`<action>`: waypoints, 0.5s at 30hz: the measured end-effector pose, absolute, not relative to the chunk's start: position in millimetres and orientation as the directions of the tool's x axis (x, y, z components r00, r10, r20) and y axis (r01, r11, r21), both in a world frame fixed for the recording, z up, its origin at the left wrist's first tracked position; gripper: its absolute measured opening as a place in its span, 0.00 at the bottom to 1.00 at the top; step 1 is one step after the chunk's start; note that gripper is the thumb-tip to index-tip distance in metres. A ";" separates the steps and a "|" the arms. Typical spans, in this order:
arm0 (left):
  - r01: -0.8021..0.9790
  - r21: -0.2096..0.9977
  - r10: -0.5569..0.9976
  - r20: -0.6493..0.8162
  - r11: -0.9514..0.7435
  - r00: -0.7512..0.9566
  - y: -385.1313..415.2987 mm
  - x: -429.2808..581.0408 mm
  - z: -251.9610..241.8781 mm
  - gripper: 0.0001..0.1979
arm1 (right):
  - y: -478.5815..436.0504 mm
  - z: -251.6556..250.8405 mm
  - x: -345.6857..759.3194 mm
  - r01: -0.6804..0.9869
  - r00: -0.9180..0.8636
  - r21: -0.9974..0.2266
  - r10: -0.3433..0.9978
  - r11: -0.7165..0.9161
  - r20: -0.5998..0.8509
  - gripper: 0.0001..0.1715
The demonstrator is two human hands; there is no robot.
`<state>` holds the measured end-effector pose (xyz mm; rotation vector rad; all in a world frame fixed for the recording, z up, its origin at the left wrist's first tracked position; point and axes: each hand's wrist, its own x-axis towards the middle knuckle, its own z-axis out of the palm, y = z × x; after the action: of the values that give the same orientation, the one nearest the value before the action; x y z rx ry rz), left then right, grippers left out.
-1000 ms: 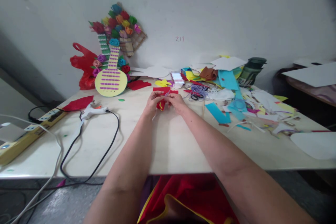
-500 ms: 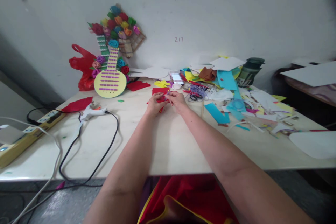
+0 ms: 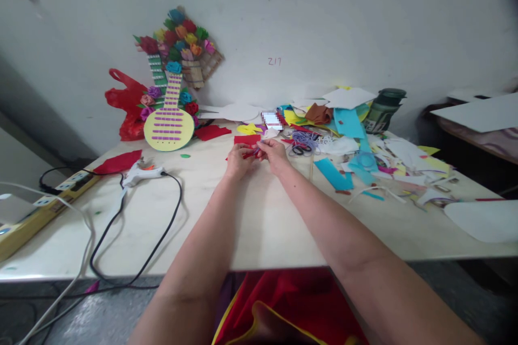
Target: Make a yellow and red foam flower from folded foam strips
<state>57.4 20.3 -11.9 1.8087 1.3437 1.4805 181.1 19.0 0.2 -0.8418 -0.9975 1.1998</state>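
Observation:
Both of my hands meet over the middle of the pale table (image 3: 259, 226). My left hand (image 3: 238, 161) is closed on a small red foam piece (image 3: 247, 154). My right hand (image 3: 275, 153) pinches the same red piece from the right side, fingers together. Just behind the hands lies a flat red foam sheet (image 3: 246, 139). Most of the held piece is hidden by my fingers.
A white glue gun (image 3: 141, 174) with a black cord lies at the left, beside a power strip (image 3: 48, 202). A foam guitar with paper flowers (image 3: 168, 118) leans on the wall. Scissors (image 3: 301, 149), a dark green bottle (image 3: 382, 110) and several foam scraps crowd the right.
The hands have shifted slightly away from me and lowered toward the table. The red piece, earlier hanging below the fingers, is now mostly covered by them.

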 end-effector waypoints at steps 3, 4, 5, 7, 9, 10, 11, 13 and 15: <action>0.365 0.826 0.880 0.473 -0.428 -0.038 21.6 57.0 -11.7 0.05 | 18.7 1.9 182.8 -0.332 0.077 -0.929 0.986 0.165 0.147 0.12; 0.357 0.830 0.884 0.466 -0.428 -0.024 21.4 57.2 -11.8 0.06 | 18.8 2.0 183.1 -0.320 0.076 -0.933 0.986 0.166 0.150 0.13; 0.356 0.832 0.889 0.458 -0.426 -0.006 21.0 57.5 -12.1 0.06 | 18.9 1.9 183.2 -0.307 0.073 -0.936 0.985 0.171 0.156 0.14; 0.366 0.829 0.895 0.445 -0.422 0.024 19.7 58.2 -12.9 0.06 | 19.8 1.1 182.9 -0.279 0.074 -0.943 0.983 0.183 0.169 0.15; 0.373 0.828 0.899 0.435 -0.418 0.043 18.8 58.5 -14.1 0.05 | 21.9 -0.4 182.5 -0.248 0.086 -0.944 0.975 0.218 0.203 0.16; 0.373 0.829 0.901 0.431 -0.416 0.046 18.6 58.5 -14.8 0.05 | 23.4 -1.3 182.5 -0.232 0.089 -0.940 0.968 0.249 0.235 0.15; 0.372 0.830 0.902 0.430 -0.415 0.045 18.6 58.4 -15.4 0.04 | 25.2 -2.4 182.8 -0.211 0.084 -0.935 0.958 0.286 0.275 0.14; 0.377 0.827 0.899 0.437 -0.417 0.033 19.2 58.0 -16.4 0.03 | 29.2 -4.5 184.5 -0.140 0.064 -0.921 0.931 0.365 0.359 0.13; 0.395 0.817 0.891 0.453 -0.421 0.013 20.0 57.7 -16.8 0.03 | 32.7 -6.4 187.1 -0.030 0.054 -0.908 0.907 0.418 0.417 0.11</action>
<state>57.7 20.0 -16.8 1.8298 1.3135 1.4004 187.1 32.7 -6.4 -0.8810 -1.3200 0.8746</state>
